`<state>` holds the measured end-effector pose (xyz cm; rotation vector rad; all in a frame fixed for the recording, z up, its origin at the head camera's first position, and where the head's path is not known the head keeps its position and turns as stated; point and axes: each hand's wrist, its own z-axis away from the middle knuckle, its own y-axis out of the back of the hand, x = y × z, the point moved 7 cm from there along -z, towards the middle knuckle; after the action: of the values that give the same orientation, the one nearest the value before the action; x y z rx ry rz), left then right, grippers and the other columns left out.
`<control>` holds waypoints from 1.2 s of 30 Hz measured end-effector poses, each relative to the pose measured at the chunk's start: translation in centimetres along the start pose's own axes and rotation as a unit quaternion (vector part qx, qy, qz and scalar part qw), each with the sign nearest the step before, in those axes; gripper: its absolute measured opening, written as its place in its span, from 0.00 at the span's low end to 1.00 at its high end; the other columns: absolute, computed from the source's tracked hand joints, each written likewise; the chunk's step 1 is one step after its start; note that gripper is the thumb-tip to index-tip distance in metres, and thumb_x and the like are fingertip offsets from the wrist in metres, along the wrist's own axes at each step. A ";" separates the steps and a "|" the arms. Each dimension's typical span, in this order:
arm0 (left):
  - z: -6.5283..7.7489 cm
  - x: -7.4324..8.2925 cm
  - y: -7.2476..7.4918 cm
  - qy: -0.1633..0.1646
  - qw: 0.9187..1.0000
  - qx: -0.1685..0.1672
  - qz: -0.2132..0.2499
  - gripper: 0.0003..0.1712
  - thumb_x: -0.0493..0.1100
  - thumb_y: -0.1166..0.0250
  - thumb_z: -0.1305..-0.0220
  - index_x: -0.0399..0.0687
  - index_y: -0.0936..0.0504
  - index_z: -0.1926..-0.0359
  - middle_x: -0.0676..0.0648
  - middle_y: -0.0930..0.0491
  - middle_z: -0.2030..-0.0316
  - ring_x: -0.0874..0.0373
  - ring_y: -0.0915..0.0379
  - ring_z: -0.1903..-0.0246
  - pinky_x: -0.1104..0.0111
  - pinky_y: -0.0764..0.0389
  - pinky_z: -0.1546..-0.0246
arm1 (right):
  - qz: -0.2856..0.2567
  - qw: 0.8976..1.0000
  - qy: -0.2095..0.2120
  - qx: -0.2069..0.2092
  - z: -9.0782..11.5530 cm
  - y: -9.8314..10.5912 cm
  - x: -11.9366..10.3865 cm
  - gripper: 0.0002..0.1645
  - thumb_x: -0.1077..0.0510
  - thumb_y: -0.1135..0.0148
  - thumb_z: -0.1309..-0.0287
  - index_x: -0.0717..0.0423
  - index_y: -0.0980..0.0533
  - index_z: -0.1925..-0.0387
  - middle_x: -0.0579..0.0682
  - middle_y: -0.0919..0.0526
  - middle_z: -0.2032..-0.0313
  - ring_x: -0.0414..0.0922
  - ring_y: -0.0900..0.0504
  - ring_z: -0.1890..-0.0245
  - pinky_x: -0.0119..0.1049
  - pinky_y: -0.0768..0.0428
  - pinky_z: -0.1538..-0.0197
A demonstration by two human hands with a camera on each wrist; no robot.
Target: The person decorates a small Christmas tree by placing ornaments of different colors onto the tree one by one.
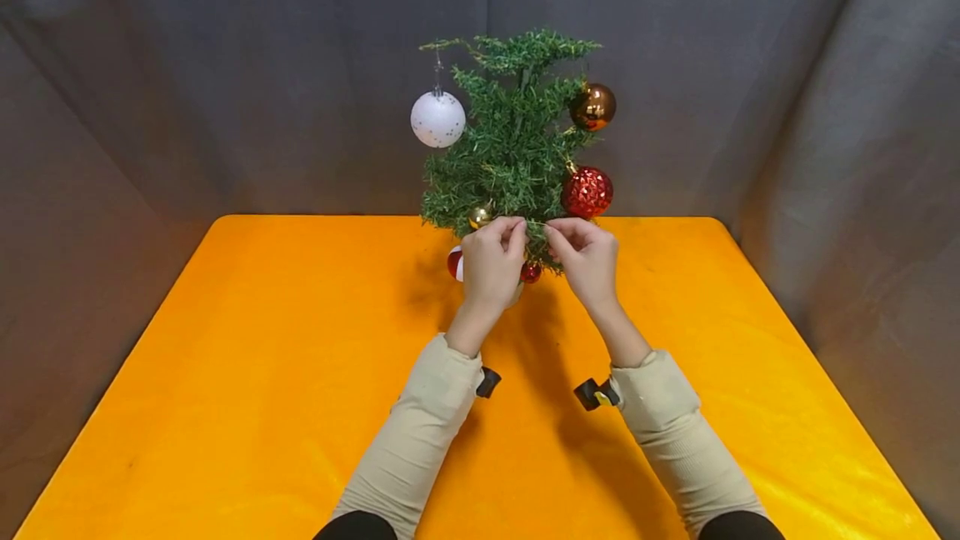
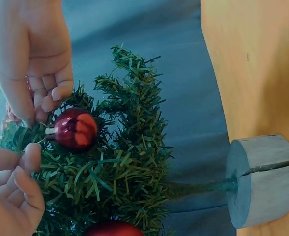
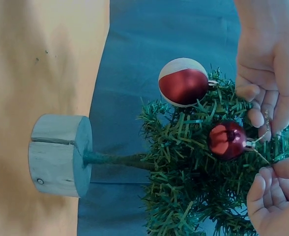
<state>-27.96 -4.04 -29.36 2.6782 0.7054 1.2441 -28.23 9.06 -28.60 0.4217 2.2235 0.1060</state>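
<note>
A small shiny red ball ornament [image 3: 227,139] hangs low at the front of the green artificial tree [image 1: 517,140]. From its silver cap runs a thin gold string [image 3: 260,156], spread between both hands. My left hand [image 1: 491,263] pinches one side of that string between thumb and fingertip. On the other side, my right hand [image 1: 588,261] pinches it the same way, its remaining fingers curled in. Both fingertips are right against the branch tips. Beside my left hand, a red-and-white ball [image 3: 184,82] hangs from the tree.
A white ball [image 1: 438,118] hangs at upper left, a copper ball [image 1: 593,107] and a textured red ball [image 1: 587,192] at right, a small gold ball [image 1: 481,216] near the left hand. The tree's round wooden base [image 2: 262,179] stands on the orange table [image 1: 262,340], before grey curtains [image 1: 285,90].
</note>
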 end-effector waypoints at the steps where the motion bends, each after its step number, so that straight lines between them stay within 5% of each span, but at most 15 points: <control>1: 0.0 0.0 0.0 0.001 1.000 -0.002 -0.005 0.11 0.36 0.44 0.38 0.31 0.18 0.66 0.44 0.20 0.78 0.59 0.29 0.85 0.77 0.30 0.84 | 0.003 1.000 -0.003 0.000 0.0 0.0 0.6 0.05 0.71 0.41 0.50 0.75 0.22 0.74 0.62 0.22 0.82 0.40 0.27 0.86 0.21 0.28 0.79; 13: 0.2 -0.4 0.0 0.003 1.000 -0.009 -0.015 0.10 0.35 0.43 0.40 0.32 0.18 0.66 0.44 0.20 0.78 0.59 0.29 0.85 0.76 0.29 0.84 | -0.009 1.000 -0.013 -0.022 0.1 -0.1 1.0 0.07 0.70 0.42 0.48 0.75 0.22 0.70 0.64 0.21 0.78 0.54 0.25 0.83 0.27 0.24 0.78; 21: 0.5 -0.1 -0.1 -0.035 0.999 -0.014 0.024 0.06 0.37 0.39 0.43 0.37 0.20 0.71 0.46 0.21 0.78 0.60 0.27 0.81 0.75 0.28 0.79 | -0.034 0.999 -0.013 -0.023 0.2 0.1 2.4 0.07 0.68 0.42 0.47 0.72 0.22 0.71 0.60 0.19 0.77 0.39 0.22 0.83 0.31 0.23 0.78; 27: 1.1 1.0 0.4 -0.084 0.995 -0.024 0.045 0.07 0.38 0.38 0.44 0.37 0.20 0.69 0.46 0.21 0.75 0.59 0.26 0.76 0.77 0.27 0.78 | -0.014 0.999 0.001 -0.032 0.7 0.6 -0.2 0.06 0.71 0.43 0.47 0.76 0.23 0.71 0.65 0.21 0.75 0.56 0.22 0.78 0.29 0.23 0.74; 32: 1.9 1.5 1.5 -0.082 0.994 -0.064 -0.024 0.08 0.40 0.39 0.42 0.39 0.19 0.68 0.47 0.22 0.72 0.58 0.27 0.73 0.72 0.26 0.72 | 0.041 0.998 0.036 -0.036 1.5 1.2 0.1 0.06 0.68 0.41 0.47 0.70 0.21 0.70 0.60 0.19 0.72 0.52 0.22 0.76 0.24 0.26 0.71; 36: 2.7 1.5 2.4 -0.077 0.986 -0.104 -0.108 0.10 0.42 0.38 0.42 0.39 0.18 0.66 0.46 0.21 0.69 0.55 0.26 0.69 0.68 0.25 0.66 | 0.084 0.993 0.063 -0.053 2.3 1.5 0.8 0.07 0.66 0.39 0.48 0.67 0.20 0.67 0.57 0.18 0.69 0.47 0.21 0.72 0.27 0.24 0.67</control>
<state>-24.24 -5.21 -29.38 2.4227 0.7719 0.9859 -26.50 10.59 -30.35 0.5558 2.2902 0.3482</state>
